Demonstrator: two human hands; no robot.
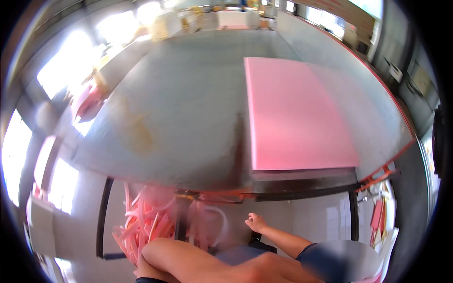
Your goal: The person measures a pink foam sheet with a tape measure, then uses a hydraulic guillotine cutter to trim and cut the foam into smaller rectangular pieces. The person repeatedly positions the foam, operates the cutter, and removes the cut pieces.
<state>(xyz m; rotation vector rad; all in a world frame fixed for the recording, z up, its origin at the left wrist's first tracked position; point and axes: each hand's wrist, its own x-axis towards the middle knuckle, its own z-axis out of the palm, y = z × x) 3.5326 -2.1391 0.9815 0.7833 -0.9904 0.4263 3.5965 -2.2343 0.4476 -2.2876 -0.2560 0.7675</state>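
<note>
My right hand (255, 222) hangs below the table's near edge, just in front of my body, with its fingers curled in. Nothing shows in it. My left hand does not show; a bare bent limb (188, 259) fills the lower middle, and I cannot tell whether it is an arm or a leg. A pink foam sheet (297, 118) lies flat on the right half of the large grey table (188, 104), its near edge close to the table's front. No hand touches the sheet.
Beneath the table's near left, a tangled heap of pink foam strips (146, 217) lies between dark table legs (104, 217). A raised grey side panel (368, 94) with a red edge runs along the right. Pink and white pieces (377, 217) stand at the lower right. Bright windows line the left.
</note>
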